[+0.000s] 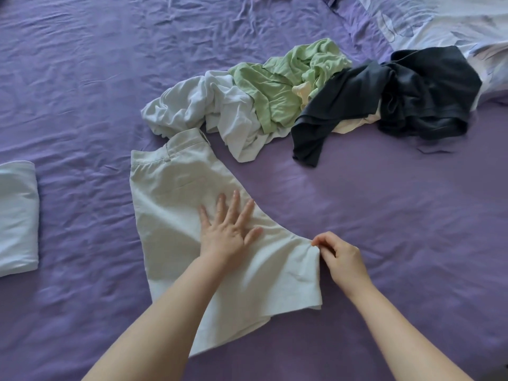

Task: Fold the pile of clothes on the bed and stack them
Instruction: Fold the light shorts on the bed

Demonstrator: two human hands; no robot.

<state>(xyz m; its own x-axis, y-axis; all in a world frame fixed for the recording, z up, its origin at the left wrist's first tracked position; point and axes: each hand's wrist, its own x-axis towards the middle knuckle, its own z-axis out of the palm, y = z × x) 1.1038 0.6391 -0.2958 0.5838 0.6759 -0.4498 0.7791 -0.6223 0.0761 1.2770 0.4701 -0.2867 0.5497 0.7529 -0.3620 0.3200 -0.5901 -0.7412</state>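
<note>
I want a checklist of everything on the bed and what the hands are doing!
Surface: purple bedsheet, wrinkled.
Job's things: pale shorts spread flat; unfolded pile of white garment, green garment and dark garment; folded light-blue garment at the left edge.
Clutter: nothing seen.
Hands: left hand pressing flat on the shorts; right hand pinching their right corner.
Cables: nothing seen.
Surroundings: patterned pale bedding at top right.

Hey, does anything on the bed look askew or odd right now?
Nothing damaged. The shorts lie slanted with a puckered corner where the right hand pinches; the left hand presses them flat.
</note>
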